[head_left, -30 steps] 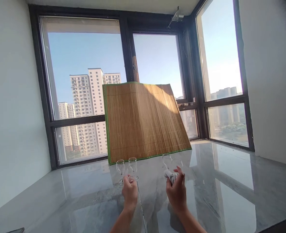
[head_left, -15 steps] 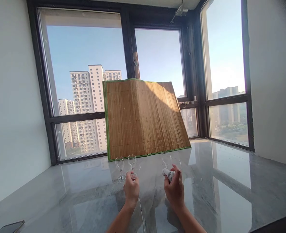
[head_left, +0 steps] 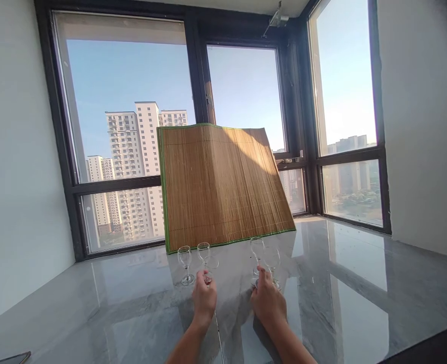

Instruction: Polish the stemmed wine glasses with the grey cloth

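Note:
My left hand (head_left: 205, 297) is closed round the stem of a small clear wine glass (head_left: 212, 262), its bowl just beyond my fingers. Beside it on the left stands a wine glass (head_left: 184, 258), upright on its foot, and another glass (head_left: 203, 249) is just behind. My right hand (head_left: 268, 298) is closed, with its back toward me, and hides most of a crumpled white cloth. Close in front of its fingers are two more clear glasses, one on the left (head_left: 257, 246) and one on the right (head_left: 272, 257); my fingers cover parts of their lower ends.
A bamboo mat (head_left: 223, 187) with green edging leans against the window behind the glasses. The glossy grey countertop (head_left: 140, 308) spreads to both sides. At the lower left edge lies a phone (head_left: 14, 359), partly cut off. White walls rise left and right.
My right hand has turned and its fingers have moved down and left, so the white cloth is now mostly hidden. My left hand keeps its hold on the glass. The view has shifted slightly.

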Demonstrator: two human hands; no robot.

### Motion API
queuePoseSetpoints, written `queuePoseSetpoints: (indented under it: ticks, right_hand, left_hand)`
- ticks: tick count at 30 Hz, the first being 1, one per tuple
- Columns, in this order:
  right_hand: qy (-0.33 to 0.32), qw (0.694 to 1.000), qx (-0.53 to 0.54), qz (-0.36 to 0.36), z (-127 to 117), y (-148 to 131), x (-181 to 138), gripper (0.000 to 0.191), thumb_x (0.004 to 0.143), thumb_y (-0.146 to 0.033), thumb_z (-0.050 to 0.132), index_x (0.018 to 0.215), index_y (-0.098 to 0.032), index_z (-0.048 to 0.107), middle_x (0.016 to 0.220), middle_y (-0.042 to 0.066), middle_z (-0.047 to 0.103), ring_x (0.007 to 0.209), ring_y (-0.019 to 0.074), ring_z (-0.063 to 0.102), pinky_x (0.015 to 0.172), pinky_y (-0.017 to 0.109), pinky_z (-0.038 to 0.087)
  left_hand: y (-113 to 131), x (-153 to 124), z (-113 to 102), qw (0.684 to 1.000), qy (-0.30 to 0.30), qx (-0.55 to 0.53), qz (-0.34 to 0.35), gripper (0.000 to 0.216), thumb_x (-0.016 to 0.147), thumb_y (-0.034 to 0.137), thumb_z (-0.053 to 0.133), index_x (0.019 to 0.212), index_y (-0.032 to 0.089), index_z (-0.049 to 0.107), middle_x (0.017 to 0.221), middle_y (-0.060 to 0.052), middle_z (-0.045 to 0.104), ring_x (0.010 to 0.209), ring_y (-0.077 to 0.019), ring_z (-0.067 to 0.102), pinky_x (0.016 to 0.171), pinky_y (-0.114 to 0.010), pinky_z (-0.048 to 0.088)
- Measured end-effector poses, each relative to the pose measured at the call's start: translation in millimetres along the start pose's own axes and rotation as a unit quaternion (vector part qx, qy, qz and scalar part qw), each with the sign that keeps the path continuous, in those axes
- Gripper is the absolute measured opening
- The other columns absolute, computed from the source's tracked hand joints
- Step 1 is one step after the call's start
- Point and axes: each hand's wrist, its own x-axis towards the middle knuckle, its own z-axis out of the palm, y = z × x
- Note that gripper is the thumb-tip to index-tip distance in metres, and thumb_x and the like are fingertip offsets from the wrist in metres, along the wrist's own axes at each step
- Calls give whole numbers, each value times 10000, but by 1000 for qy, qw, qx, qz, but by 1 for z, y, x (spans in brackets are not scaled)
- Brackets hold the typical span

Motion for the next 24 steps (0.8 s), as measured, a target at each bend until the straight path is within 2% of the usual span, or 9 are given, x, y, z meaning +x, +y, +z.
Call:
queuePoseSetpoints:
  ticks: [6, 9, 11, 14, 17, 21, 24]
  right_hand:
    - [-27, 991, -131, -20, -5, -2, -2, 582, 842, 3, 322, 1384, -166, 452, 1233, 182, 617, 960, 261, 667, 669, 320, 470]
    - [-7, 984, -172, -48, -7, -7, -7, 604, 825, 29, 330, 1378, -165, 477, 1108, 164, 670, 918, 264, 670, 836, 427, 458]
    - [2, 982, -179, -56, -7, -7, -8, 612, 813, 40, 340, 1370, -163, 492, 1075, 157, 682, 930, 266, 665, 955, 514, 382]
    - [-16, 985, -163, -48, -3, -1, -4, 625, 802, 35, 349, 1389, -141, 474, 1068, 165, 682, 972, 280, 651, 1013, 565, 308]
    - [-43, 990, -127, -43, 3, 10, 5, 649, 804, 8, 360, 1433, -135, 425, 1058, 158, 686, 981, 273, 647, 1050, 545, 274]
    - [-79, 992, -75, -69, 8, 18, 16, 700, 778, 11, 353, 1472, -78, 356, 1123, 181, 671, 1006, 269, 640, 975, 421, 378]
    - [-88, 990, -56, -90, 7, 17, 19, 705, 759, 23, 345, 1461, -40, 366, 1210, 204, 639, 1072, 273, 621, 928, 364, 411]
  left_hand:
    - [1, -1, 0, 1000, -24, 13, -1, 279, 812, 207, 434, 1078, 195, 519, 922, -51, 653, 882, -191, 629, 753, -260, 416]
    - [0, -1, 1, 1000, -26, 11, 2, 289, 808, 210, 435, 1085, 192, 518, 922, -50, 651, 875, -188, 626, 753, -255, 416]
    - [0, -1, 1, 1000, -25, 9, 5, 294, 803, 210, 443, 1085, 188, 520, 921, -53, 649, 876, -187, 622, 758, -252, 416]
    - [3, -3, 0, 999, -30, 12, 7, 295, 805, 207, 447, 1089, 183, 518, 928, -61, 647, 881, -189, 617, 760, -253, 415]
    - [5, -5, -1, 999, -42, 16, -2, 285, 824, 225, 442, 1096, 192, 517, 944, -66, 649, 857, -191, 622, 724, -257, 411]
    - [6, -5, -3, 999, -42, 19, -4, 273, 820, 216, 453, 1083, 202, 523, 921, -54, 653, 842, -187, 626, 720, -254, 409]
    - [8, -6, -2, 999, -37, 16, -2, 271, 806, 193, 459, 1068, 200, 527, 906, -45, 651, 857, -180, 625, 741, -247, 413]
